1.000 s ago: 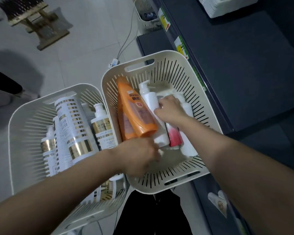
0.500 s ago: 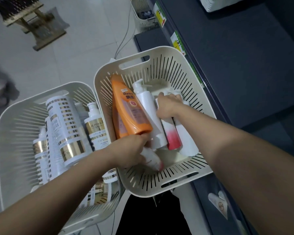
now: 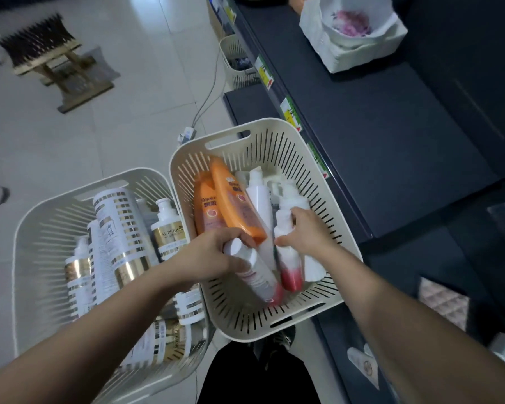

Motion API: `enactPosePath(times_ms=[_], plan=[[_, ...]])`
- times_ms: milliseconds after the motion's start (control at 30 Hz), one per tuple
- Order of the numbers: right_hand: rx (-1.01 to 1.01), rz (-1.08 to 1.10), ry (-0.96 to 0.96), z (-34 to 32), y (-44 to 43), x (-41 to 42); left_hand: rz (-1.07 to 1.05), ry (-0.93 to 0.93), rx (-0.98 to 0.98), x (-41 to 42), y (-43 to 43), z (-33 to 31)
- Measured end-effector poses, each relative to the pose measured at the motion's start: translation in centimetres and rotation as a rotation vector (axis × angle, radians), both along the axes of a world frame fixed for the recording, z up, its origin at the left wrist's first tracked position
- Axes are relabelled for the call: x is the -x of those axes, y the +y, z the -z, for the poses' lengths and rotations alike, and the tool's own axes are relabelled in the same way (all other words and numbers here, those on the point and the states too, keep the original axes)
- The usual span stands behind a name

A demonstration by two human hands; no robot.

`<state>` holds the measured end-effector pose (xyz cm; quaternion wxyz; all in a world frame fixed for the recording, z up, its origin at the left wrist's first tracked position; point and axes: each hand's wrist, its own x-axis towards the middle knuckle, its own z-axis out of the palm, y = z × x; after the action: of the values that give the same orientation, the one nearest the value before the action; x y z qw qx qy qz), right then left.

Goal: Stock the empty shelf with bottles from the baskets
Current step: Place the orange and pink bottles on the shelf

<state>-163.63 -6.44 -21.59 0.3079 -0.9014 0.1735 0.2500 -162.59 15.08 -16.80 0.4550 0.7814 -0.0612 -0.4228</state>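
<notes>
left hand [image 3: 210, 258] curls round a white bottle [image 3: 257, 275] with a red base. right hand [image 3: 306, 231] grips, as far as the blur shows, a second bottle [image 3: 290, 269] just beside it. both lie in the cream basket [image 3: 277, 123], orange bottles [image 3: 233, 211] at its 11 o'clock. gold-banded bottles [image 3: 120, 228] fill another basket [image 3: 50, 217] at 9 o'clock; dark shelf [image 3: 391, 141] at 2.

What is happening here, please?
A person stands over two baskets beside a dark shelf. The left hand grips a white-and-red bottle in the right basket. The right hand grips a second bottle of that kind beside it. Neither is on the shelf yet. The left basket holds white-and-gold bottles.
</notes>
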Motion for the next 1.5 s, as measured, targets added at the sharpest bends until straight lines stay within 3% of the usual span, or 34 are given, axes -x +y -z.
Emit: enactPosePath(times_ms=[100,367,600,733,867,1067,1167,1300,1400,1500], plan=[[-0.163,0.138,0.005,-0.5,-0.5,2.3,-0.224,0.147,0.13,-0.7,-0.1,-0.7],[-0.46,0.47,-0.306,-7.2,-2.9,3.2,-0.555,0.366,0.473,-2.4,-2.6,-4.1],[-0.735,0.76,-0.449,-12.5,-2.6,4.6,-0.701,0.464,0.58,-1.4,-5.5,-8.9],[-0.768,0.811,-0.56,-15.2,-1.0,6.7,-0.79,0.448,0.596,0.2,-6.6,-11.1],[-0.734,0.833,-0.589,-17.9,0.5,9.3,-0.575,0.378,0.581,2.7,-6.9,-13.3],[-0.896,0.967,-0.56,-21.7,0.2,14.1,-0.26,0.32,0.46,6.3,-6.5,-16.8],[-0.936,0.982,-0.491,-23.8,-0.2,16.5,-0.211,0.239,0.413,8.0,-7.3,-18.4],[-1.138,1.004,-0.408,-26.4,-1.1,19.0,-0.166,0.22,0.534,8.9,-8.8,-20.1],[-1.092,1.026,-0.485,-27.7,-2.0,20.7,-0.066,0.213,0.62,9.1,-9.9,-21.5],[-0.921,1.042,-0.611,-28.7,-2.3,22.6,0.023,0.201,0.668,9.4,-11.0,-22.8]])
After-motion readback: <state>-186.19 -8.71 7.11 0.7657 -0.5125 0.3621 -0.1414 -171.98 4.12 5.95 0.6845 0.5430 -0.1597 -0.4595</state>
